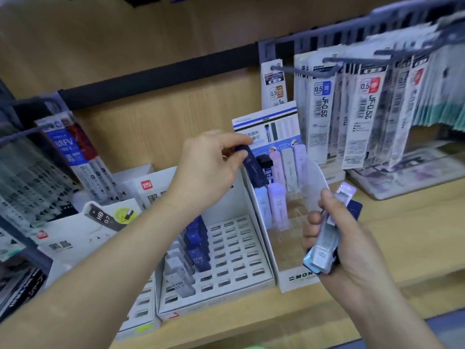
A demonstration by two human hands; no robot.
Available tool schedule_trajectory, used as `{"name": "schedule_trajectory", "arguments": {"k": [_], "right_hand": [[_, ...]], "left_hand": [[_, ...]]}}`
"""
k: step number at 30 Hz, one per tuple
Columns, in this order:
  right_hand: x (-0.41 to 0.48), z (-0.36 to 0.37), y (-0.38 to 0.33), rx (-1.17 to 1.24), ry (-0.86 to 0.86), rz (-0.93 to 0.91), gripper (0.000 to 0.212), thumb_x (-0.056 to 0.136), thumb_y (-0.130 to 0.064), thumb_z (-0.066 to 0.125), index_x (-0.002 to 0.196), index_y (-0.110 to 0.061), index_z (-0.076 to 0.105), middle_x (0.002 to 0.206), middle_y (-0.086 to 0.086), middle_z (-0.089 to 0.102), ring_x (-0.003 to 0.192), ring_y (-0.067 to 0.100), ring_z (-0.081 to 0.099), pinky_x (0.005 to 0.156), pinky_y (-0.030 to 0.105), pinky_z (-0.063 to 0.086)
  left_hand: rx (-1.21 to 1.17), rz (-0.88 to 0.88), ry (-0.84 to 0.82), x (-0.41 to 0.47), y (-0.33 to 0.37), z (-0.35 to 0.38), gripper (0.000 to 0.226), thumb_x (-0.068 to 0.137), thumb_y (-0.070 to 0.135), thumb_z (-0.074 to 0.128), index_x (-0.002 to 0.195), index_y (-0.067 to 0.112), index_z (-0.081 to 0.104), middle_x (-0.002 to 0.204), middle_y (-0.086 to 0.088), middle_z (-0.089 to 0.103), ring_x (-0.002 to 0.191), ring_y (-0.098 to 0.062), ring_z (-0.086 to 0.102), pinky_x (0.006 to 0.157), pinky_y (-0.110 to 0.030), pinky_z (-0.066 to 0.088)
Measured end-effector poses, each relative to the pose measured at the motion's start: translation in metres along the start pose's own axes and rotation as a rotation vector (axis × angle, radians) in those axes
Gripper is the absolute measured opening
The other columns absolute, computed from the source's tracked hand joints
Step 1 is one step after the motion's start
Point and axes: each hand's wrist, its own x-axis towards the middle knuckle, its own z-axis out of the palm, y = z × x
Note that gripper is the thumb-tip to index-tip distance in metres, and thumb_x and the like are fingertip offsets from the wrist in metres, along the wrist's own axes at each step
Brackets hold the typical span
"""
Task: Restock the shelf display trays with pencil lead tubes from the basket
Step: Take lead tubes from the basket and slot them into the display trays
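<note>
L hand (206, 172) is clamped, thumb & forefinger, on the top end of a dark navy plastic lead tube (254, 170). This tube is held tilted, w/ its lower end down at the back-left corner of the clear-fronted white display tray marked MONO (297, 275). Whether its foot is seated in that tray can't be told.

R hand (357, 248) is wrapped round a bundle of lead tubes (324, 235): clear-grey, pale blue, lilac & navy ones. The bundle is held slanted in front of the MONO tray's right side.

Inside the MONO tray, pastel lilac & pale blue tubes (276, 205) are stood upright twd the back & left. At its back a white-and-blue printed header card (266, 122) is raised.

Just to the left, side by side w/ it, a white slotted cardboard tray (234, 250) is set. Navy tubes (197, 245) & grey tubes marked HB 0.7 (178, 270) are slotted into its left columns; slots to the right are seen as dark openings. Further left a white card box printed w/ an HB 0.7 tube picture (75, 235) is stood.

All are set on the light wooden shelf (402, 222). Above, at right, long refill packs marked JF-0.5 (324, 109) are hung from grey metal pegs (302, 71).
</note>
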Motion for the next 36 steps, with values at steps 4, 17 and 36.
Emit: {"name": "schedule_trajectory", "arguments": {"k": [4, 17, 36], "right_hand": [[-0.001, -0.002, -0.002, -0.03, 0.01, 0.004, 0.032, 0.071, -0.04, 0.072, 0.095, -0.021, 0.059, 0.062, -0.002, 0.053, 0.047, 0.01, 0.05, 0.04, 0.02, 0.042], [-0.002, -0.006, -0.014, -0.057, 0.028, -0.007, 0.043, 0.067, -0.051, 0.07, 0.091, -0.018, 0.058, 0.061, -0.001, 0.054, 0.044, 0.011, 0.046, 0.038, 0.021, 0.039], [-0.004, -0.009, -0.015, -0.095, 0.022, 0.043, 0.049, 0.068, -0.055, 0.07, 0.096, -0.016, 0.058, 0.064, 0.0, 0.057, 0.048, 0.013, 0.05, 0.041, 0.022, 0.042]], "left_hand": [[0.114, 0.117, 0.01, 0.006, 0.003, 0.0, 0.021, 0.087, 0.009, 0.067, 0.103, 0.019, 0.074, 0.087, 0.01, 0.064, 0.082, -0.006, 0.059, 0.076, -0.009, 0.045], [-0.12, 0.012, -0.016, 0.009, 0.026, 0.005, 0.02, 0.082, 0.004, 0.069, 0.087, 0.023, 0.075, 0.072, 0.013, 0.067, 0.067, -0.004, 0.062, 0.065, -0.017, 0.054], [0.298, 0.231, -0.346, -0.059, 0.013, 0.036, 0.017, 0.08, 0.013, 0.07, 0.093, 0.021, 0.076, 0.083, 0.004, 0.072, 0.083, -0.02, 0.06, 0.077, -0.033, 0.049]]}}
